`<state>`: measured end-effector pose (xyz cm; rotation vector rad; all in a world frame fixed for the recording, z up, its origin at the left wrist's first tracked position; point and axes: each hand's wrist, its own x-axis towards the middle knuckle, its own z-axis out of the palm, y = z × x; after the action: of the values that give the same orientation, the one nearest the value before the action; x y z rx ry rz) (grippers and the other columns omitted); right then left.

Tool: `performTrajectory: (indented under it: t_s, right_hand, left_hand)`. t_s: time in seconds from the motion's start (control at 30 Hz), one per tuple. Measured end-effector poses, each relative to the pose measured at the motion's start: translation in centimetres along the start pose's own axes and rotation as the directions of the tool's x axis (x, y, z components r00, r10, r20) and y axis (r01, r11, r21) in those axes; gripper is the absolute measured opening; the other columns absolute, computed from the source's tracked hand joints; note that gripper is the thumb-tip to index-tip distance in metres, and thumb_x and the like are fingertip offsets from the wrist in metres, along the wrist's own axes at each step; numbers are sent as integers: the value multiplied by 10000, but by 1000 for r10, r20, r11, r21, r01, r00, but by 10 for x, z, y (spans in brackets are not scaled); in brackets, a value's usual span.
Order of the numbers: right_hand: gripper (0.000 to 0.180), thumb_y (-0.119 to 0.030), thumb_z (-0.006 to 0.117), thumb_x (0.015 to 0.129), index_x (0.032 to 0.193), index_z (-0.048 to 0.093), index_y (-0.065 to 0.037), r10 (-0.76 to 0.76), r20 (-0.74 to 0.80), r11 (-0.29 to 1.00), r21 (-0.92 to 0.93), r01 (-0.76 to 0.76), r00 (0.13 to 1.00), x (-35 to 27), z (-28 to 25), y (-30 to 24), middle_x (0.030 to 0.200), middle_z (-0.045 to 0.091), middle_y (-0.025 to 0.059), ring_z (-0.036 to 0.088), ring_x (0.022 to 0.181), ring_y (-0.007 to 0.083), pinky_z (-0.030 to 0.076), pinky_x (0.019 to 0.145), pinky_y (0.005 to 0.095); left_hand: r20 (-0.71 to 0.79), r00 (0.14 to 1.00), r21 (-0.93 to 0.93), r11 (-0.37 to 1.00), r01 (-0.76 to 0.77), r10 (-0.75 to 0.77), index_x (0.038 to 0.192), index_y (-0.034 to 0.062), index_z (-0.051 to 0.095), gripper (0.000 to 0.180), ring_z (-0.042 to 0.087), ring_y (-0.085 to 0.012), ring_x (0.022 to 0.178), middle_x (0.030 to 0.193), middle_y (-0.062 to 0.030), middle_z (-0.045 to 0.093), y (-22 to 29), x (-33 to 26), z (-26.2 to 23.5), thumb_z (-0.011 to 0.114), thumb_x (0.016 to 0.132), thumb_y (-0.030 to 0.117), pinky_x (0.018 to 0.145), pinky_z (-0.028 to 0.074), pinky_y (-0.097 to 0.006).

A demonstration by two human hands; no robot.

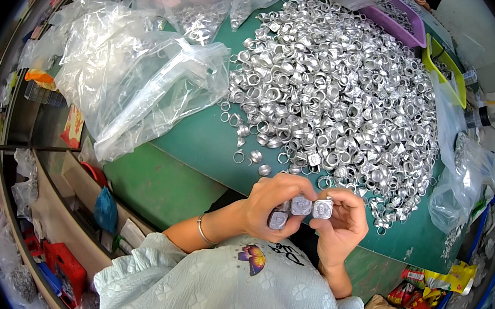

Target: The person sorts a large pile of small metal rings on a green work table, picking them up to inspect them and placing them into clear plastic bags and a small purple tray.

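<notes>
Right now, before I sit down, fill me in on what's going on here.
A person's bare left hand grips at least two silvery, square-faced metal pieces, while the right hand pinches another silvery, square-faced metal piece beside them. Both hands are near the front edge of the green tabletop. Beyond them lies a big loose heap of silvery metal rings, with crumpled clear plastic bags to its left.
</notes>
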<state>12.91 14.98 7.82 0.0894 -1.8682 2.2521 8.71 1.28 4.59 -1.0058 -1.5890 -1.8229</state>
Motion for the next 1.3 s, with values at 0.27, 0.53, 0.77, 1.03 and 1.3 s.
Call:
performTrajectory:
  t_s: [0.27,0.53,0.77,1.03,1.3]
  right_hand:
    - [476,-61,827,593,980,570,45,-72,5,996,-45,73,997,0,2,2,899,611,111,549,785,166,438,702,278]
    - [466,-68,816,621,982,541,34,-131,38,991,-36,132,991,1,2,1,853,620,130,571,773,186,445,709,299]
    - [448,-44,805,632,971,520,29,-169,44,985,-29,170,985,-1,2,2,851,622,146,577,772,197,444,719,309]
    - [362,7,780,632,899,536,-2,-93,-35,949,-307,78,995,-5,2,14,755,583,70,534,686,118,434,615,246]
    - [250,-210,723,731,809,558,-40,85,296,689,-708,159,951,-1,18,28,638,547,68,561,547,217,425,480,329]
  left_hand:
    - [-13,999,-10,999,-39,39,1312,1,312,833,614,-267,769,951,-211,580,-1,-1,1,604,540,-115,573,509,-311]
    - [-20,998,-7,998,-55,55,1251,-14,384,753,611,-255,770,964,-199,578,0,-1,2,613,539,-94,553,505,-300]
    - [-2,999,4,999,-48,48,1248,7,391,722,595,-241,778,975,-189,558,1,-4,6,650,579,-76,584,499,-294]
    - [176,923,-57,932,357,-342,1081,-3,590,403,554,-218,903,1027,-154,532,13,-1,-1,612,685,-76,785,456,-309]
    - [360,263,-810,-160,565,-895,1069,76,547,267,490,-94,722,1012,-86,530,4,-53,-37,580,805,56,495,380,-186]
